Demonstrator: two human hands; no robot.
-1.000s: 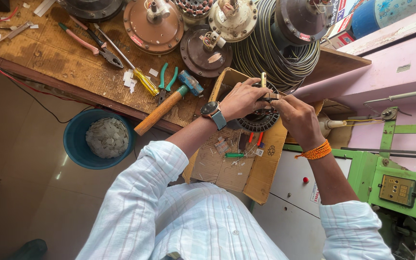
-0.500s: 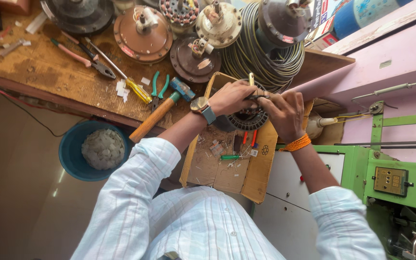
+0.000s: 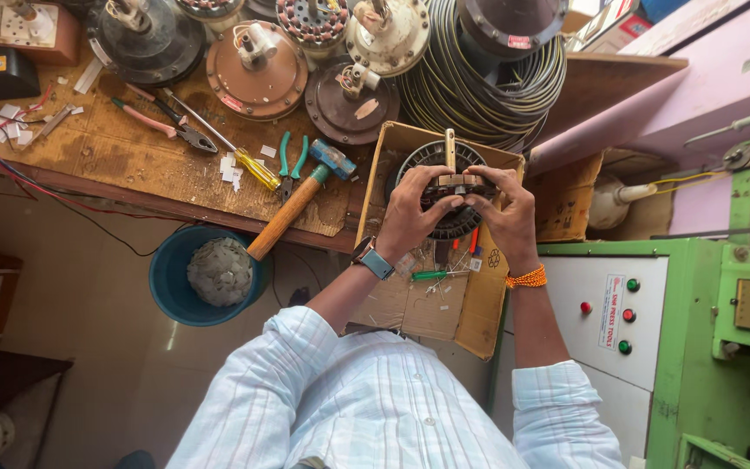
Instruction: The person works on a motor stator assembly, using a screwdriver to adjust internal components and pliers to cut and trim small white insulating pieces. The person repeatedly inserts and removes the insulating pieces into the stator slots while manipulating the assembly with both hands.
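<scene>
A pale striped shirt (image 3: 375,408) was seen nearest the camera, with both forearms stretched away from it. A wristwatch (image 3: 373,260) was worn on the left wrist and an orange beaded band (image 3: 527,278) on the right. Beyond these, the left hand (image 3: 411,213) and the right hand (image 3: 507,208) were closed from either side around a round black fan stator (image 3: 444,195), which was held over an open cardboard box (image 3: 427,304) against the workbench edge. The fingers of both hands were curled and pressed together on the stator's top, pinching a small brown piece there; a wooden stick (image 3: 450,149) stood up just behind it. To the left, a hammer (image 3: 301,195) and green-handled pliers (image 3: 288,161) lay on the workbench (image 3: 123,156), above a blue tub (image 3: 175,278). Farthest off, a coil of black cable (image 3: 479,78) and several motor housings (image 3: 258,65) were ranged.
</scene>
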